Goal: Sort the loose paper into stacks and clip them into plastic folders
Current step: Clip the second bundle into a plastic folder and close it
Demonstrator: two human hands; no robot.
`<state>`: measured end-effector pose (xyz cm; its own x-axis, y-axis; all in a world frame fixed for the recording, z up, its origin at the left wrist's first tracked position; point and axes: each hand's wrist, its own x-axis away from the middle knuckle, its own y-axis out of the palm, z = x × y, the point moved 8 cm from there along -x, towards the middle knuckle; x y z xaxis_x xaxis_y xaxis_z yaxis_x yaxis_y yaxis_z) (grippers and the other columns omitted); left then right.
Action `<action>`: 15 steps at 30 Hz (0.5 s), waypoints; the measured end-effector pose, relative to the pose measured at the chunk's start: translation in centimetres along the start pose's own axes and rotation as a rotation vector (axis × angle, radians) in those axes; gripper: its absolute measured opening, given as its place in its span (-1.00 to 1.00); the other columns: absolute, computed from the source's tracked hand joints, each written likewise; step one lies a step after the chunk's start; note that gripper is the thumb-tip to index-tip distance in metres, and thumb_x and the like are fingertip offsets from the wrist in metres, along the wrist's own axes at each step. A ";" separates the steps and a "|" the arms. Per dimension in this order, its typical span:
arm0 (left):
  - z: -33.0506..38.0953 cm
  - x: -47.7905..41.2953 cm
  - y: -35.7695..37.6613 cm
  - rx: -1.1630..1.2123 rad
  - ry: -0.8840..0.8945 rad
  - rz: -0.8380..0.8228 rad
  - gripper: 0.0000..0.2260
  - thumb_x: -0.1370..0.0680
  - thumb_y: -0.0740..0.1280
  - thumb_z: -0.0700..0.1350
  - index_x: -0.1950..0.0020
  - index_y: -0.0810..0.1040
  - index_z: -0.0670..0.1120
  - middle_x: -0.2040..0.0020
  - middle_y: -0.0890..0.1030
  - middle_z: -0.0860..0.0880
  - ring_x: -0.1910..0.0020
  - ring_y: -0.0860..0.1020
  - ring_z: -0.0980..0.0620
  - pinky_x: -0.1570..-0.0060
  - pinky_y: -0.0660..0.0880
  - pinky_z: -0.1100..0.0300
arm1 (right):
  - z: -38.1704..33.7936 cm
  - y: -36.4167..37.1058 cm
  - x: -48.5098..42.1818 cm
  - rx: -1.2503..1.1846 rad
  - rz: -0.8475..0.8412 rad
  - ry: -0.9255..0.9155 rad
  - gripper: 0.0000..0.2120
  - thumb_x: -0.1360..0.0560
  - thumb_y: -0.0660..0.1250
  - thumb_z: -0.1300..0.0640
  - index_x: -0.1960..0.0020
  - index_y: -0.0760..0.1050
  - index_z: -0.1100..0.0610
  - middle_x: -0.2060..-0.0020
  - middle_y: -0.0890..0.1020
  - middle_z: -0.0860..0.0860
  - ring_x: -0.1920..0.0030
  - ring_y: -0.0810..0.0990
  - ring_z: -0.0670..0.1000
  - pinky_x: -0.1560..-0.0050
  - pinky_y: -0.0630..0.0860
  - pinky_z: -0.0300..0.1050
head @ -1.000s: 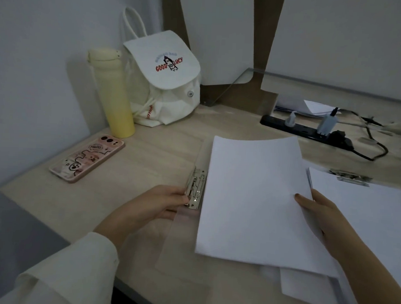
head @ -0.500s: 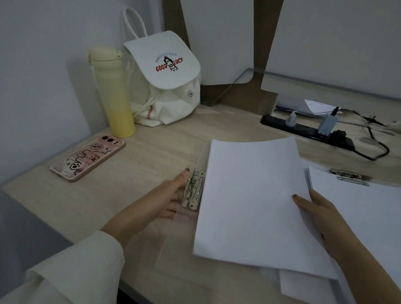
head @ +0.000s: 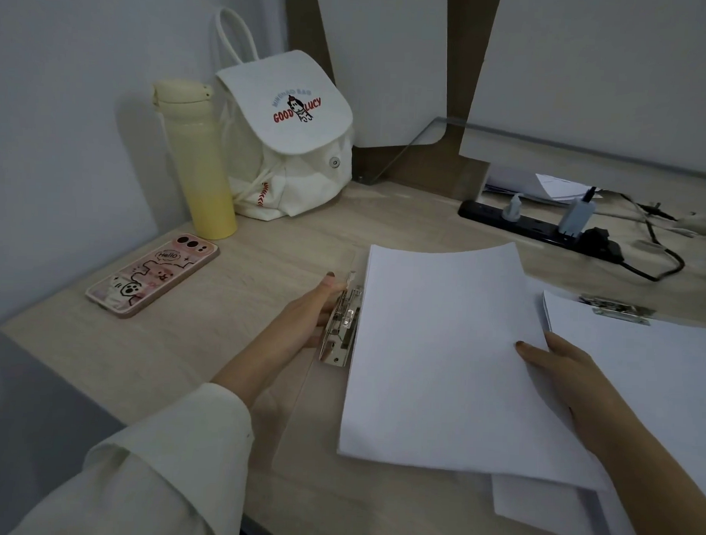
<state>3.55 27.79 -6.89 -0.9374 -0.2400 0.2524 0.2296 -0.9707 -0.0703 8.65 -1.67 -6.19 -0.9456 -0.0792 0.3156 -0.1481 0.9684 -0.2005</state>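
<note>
Loading the stack (head: 440,350) into the clear folder (head: 294,401) on the desk (head: 221,326): that reads as the step you are working.

- Your left hand (head: 301,325) is lying against the clip (head: 343,327), fingers mostly straight and touching the raised lever; the thumb is hidden.
- Your right hand (head: 568,371) is pinching the stack's right edge, thumb on top.
- The stack's left edge is sitting just beside the clip, not visibly under it.
- A second folder (head: 652,366), already clipped, is lying at the right.

Next, likely: hold the clip open, slide the squared edge under, then release. Watch the loose sheets poking out beneath.
</note>
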 end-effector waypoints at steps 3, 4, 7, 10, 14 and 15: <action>-0.2 0.0 -0.4 0.024 0.000 0.054 -0.68 -0.59 0.08 0.12 -0.20 0.52 0.05 -0.04 0.62 0.01 0.12 0.58 0.09 0.13 0.51 0.19 | -0.3 0.4 0.2 -0.021 -0.015 -0.012 -0.79 -0.52 0.26 0.21 -0.14 0.52 0.19 0.04 0.65 0.14 0.11 0.61 0.14 -0.06 0.51 0.04; -0.2 0.0 -0.5 0.031 0.002 0.054 -0.70 -0.60 0.08 0.11 -0.19 0.51 0.06 -0.03 0.62 0.01 0.13 0.58 0.09 0.14 0.51 0.20 | -0.4 0.5 0.5 -0.024 -0.013 -0.016 -0.80 -0.52 0.26 0.22 -0.13 0.52 0.18 0.07 0.65 0.12 0.13 0.61 0.12 -0.05 0.50 0.03; -0.2 -0.2 -0.1 -0.001 0.021 0.009 -0.69 -0.62 0.05 0.07 -0.20 0.52 0.05 0.01 0.62 0.03 0.19 0.57 0.14 0.22 0.52 0.25 | -0.3 1.1 1.3 -0.006 0.016 -0.047 -0.89 -0.53 0.26 0.23 0.02 0.54 0.11 0.17 0.62 0.02 0.18 0.58 0.06 -0.11 0.47 0.05; -0.1 -0.1 -0.1 0.028 0.010 -0.005 -0.69 -0.63 0.04 0.02 -0.23 0.49 0.00 0.02 0.59 0.01 0.20 0.55 0.15 0.34 0.55 0.36 | -0.5 1.6 2.2 0.028 0.034 -0.073 -0.80 -0.53 0.24 0.23 0.22 0.48 0.02 0.23 0.60 -0.02 0.23 0.56 0.02 -0.12 0.46 0.03; -0.3 -0.1 -0.1 0.058 -0.037 -0.037 -0.70 -0.62 0.07 0.03 -0.22 0.48 -0.03 0.12 0.58 0.03 0.37 0.58 0.23 0.44 0.52 0.41 | -0.6 1.9 2.9 0.037 0.039 -0.085 -0.78 -0.54 0.23 0.24 0.24 0.47 0.01 0.24 0.59 -0.07 0.23 0.56 -0.02 -0.12 0.44 -0.02; -0.3 -0.1 -0.1 0.060 -0.044 -0.046 -0.71 -0.62 0.08 0.04 -0.20 0.49 -0.02 0.15 0.58 0.04 0.43 0.57 0.27 0.44 0.52 0.41 | -0.4 1.9 2.9 0.048 0.044 -0.082 -0.78 -0.54 0.23 0.24 0.24 0.47 0.01 0.24 0.58 -0.08 0.23 0.55 -0.03 -0.11 0.43 -0.04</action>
<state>3.56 27.88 -7.18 -0.9353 -0.1937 0.2960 0.2028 -0.9792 0.0001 5.76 0.02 -5.26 -0.9718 -0.0575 0.2285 -0.1173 0.9592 -0.2574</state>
